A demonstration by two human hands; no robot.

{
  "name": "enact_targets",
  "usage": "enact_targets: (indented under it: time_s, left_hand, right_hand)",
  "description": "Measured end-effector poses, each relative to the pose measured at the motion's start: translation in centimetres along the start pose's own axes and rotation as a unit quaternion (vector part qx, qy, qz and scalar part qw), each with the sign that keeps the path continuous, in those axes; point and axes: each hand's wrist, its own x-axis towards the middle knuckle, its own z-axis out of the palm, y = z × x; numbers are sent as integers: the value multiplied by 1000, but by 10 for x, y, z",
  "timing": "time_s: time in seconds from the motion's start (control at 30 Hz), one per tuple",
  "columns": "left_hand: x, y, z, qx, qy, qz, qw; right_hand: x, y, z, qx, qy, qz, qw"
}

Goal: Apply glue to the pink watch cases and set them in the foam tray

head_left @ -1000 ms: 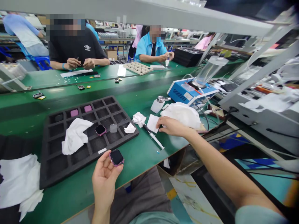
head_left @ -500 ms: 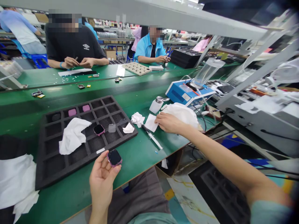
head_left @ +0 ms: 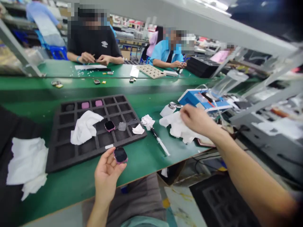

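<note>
The left hand (head_left: 106, 176) pinches a small pink-rimmed, dark-faced watch (head_left: 120, 155) in its fingers, while the right hand (head_left: 196, 119) grips a white cloth (head_left: 177, 127).

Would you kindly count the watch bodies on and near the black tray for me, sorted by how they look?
Dark-screen watch body: 2, one in the left hand at, one on the black foam tray at
Pink watch body, in tray cells: 2, at and
Total: 4
</note>
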Motion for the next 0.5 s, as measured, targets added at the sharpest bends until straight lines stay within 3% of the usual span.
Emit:
enact_targets:
  time_s: [0.13,0.23,0.3,0.37,0.43,0.5]
  left_hand:
    - [-2,-1,-3,-43,9,6,999]
    - [-3,2,-4,-74,28,25,997]
    - [-3,6,-5,-85,39,44,995]
    - [-3,11,-6,-95,52,68,992]
    - [-4,15,-9,-102,66,87,989]
    - [-6,18,-13,-103,76,97,987]
  right_hand:
    - [-12,-27,-21,-4,-16,-13,1000]
    - [-22,-58,-35,149,-85,22,985]
    - [-27,-80,-41,307,-151,66,937]
    - [-32,-98,-40,450,-184,118,866]
    - [-40,-107,-29,554,-181,174,794]
    - [-56,-108,-6,604,-165,232,744]
